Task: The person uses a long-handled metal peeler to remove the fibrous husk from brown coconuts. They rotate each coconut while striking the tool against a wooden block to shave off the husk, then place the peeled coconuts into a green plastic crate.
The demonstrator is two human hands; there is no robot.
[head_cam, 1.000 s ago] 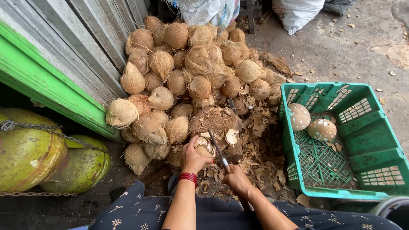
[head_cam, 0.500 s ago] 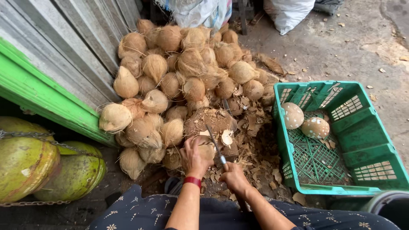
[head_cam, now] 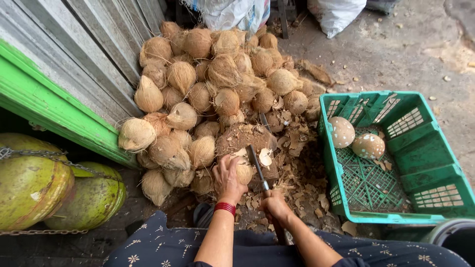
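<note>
The left hand (head_cam: 228, 179) is clamped around a partly husked coconut (head_cam: 243, 173) seated on the chopping block (head_cam: 247, 141), while the right hand (head_cam: 275, 206) is closed on the handle of a cleaver (head_cam: 256, 163) whose blade lies against the nut's right side. Judged step: paring shell — mid-cut, with two peeled coconuts (head_cam: 355, 139) in the green crate (head_cam: 396, 217). The next stroke calls for fingers kept clear of the blade — and a steady nut.

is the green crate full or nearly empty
Nearly empty. The green crate holds only two peeled coconuts at its far end, plus a few husk scraps; most of its mesh floor is bare.
</note>
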